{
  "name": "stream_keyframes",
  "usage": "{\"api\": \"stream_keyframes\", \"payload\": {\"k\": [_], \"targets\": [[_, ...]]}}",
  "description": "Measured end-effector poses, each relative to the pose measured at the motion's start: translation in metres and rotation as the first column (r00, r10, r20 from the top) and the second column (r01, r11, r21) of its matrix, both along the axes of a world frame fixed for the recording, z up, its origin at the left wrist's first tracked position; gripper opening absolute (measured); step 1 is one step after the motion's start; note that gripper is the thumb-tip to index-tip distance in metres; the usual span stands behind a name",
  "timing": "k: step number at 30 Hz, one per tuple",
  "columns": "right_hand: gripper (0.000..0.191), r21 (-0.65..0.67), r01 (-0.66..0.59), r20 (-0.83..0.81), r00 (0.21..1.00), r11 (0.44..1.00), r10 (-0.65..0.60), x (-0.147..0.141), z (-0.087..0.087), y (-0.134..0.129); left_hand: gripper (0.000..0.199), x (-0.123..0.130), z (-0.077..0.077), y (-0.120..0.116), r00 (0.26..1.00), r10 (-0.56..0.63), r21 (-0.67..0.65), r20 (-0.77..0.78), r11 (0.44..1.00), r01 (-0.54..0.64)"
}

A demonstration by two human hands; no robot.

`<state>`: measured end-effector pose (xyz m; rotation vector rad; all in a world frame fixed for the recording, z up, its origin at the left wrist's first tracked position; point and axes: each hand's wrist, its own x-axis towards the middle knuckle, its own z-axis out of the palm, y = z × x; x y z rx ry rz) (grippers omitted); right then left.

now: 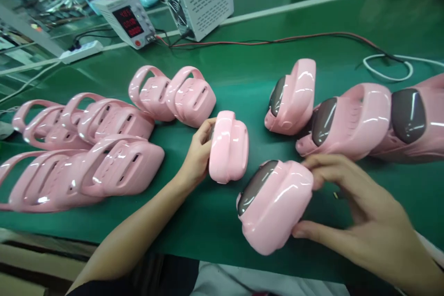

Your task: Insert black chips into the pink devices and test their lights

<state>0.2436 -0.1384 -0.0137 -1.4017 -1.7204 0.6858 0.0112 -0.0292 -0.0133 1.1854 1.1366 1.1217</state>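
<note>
My left hand holds a pink device by its left side, near the middle of the green table. Just right of it and nearer to me, a second pink device with a dark glossy panel is tilted. The thumb and fingers of my right hand grip its right side. Several pink devices with dark panels stand in a row at the right. To the left are several pink devices with looped handles, their slots showing.
A power supply with red digits and a larger vented grey box stand at the back left. A white power strip lies left of them. Red and black wires cross the table behind the devices to a white cable loop.
</note>
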Motion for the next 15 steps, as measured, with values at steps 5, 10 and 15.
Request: {"api": "stream_keyframes", "payload": {"k": [5, 10, 15], "targets": [[0.013, 0.206, -0.05, 0.16, 0.987, 0.977, 0.017, -0.002, 0.001, -0.018, 0.035, -0.005, -0.008, -0.005, 0.993, 0.002, -0.016, 0.119, 1.0, 0.0], [0.005, 0.288, -0.001, 0.188, 0.98, 0.958, -0.056, -0.011, 0.001, -0.025, 0.04, -0.006, -0.011, -0.008, 0.991, 0.047, -0.013, 0.122, 0.999, -0.045], [0.014, 0.344, -0.089, 0.282, 0.959, 0.935, -0.012, 0.0, -0.005, -0.028, 0.037, -0.006, -0.013, -0.006, 0.99, 0.027, -0.007, 0.137, 1.0, -0.026]]}}
